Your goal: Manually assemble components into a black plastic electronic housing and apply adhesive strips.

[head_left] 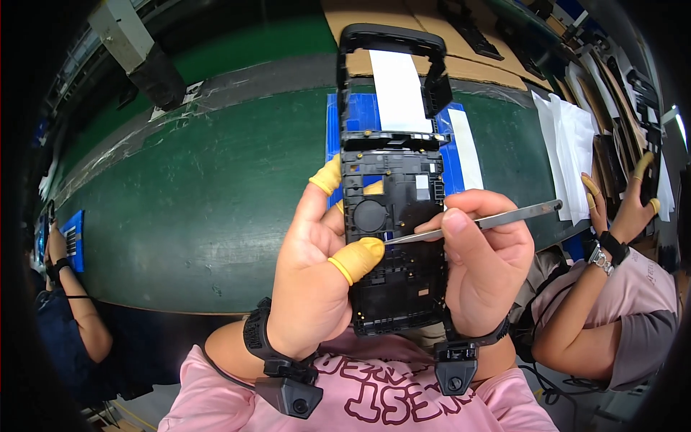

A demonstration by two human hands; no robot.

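My left hand (317, 252) is closed round the left side of a black plastic device housing (396, 288). Yellow finger cots cover its thumb and at least two fingers, and the thumb presses on the housing's inner face. The housing stands nearly upright towards me, with an open frame at its top and a round disc in its middle. Between thumb and fingers of my right hand (482, 252) is a pair of metal tweezers (515, 216), held almost level. Their tips meet the housing beside my left thumb, by a small bluish spot. What the tips grip is too small to tell.
Behind the housing, a blue mat (451, 155) and white strips (468, 147) lie on the green table (201, 201). Cardboard (374, 18) covers the far side. White sheets (565, 155) stand at right, near a co-worker's hands (633, 205). Another person's arm (83, 302) is at left.
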